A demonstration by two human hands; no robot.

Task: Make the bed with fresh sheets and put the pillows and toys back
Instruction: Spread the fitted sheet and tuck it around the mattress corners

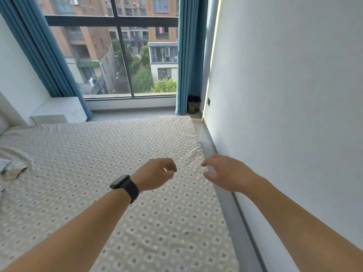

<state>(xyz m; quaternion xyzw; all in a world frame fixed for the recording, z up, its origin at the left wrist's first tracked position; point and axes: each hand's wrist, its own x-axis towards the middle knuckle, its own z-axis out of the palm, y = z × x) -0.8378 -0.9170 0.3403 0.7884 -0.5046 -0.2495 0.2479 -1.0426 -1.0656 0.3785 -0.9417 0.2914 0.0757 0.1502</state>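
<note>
While both bare arms reach out over the bed, the patterned sheet (110, 163) lies spread across the mattress, beige with small blue and white diamonds, its right edge rumpled where it meets the grey bed frame (233, 209) along the white wall (294, 95). The left hand (155, 173), with a black smartwatch (122, 183) on its wrist, hovers above the sheet with fingers curled loosely toward the thumb; it holds nothing. The right hand (224, 173) hangs just beside that rumpled edge, fingers relaxed and slightly spread, pointing at the fabric; whether the fingertips touch it cannot be told. At the far left a bunched piece of bedding (11, 163) rests on the sheet. Beyond the bed stand a white nightstand (59, 111), blue curtains (186, 55) framing a large window (117, 55), and a dark wastebasket (194, 104) in the corner.
</note>
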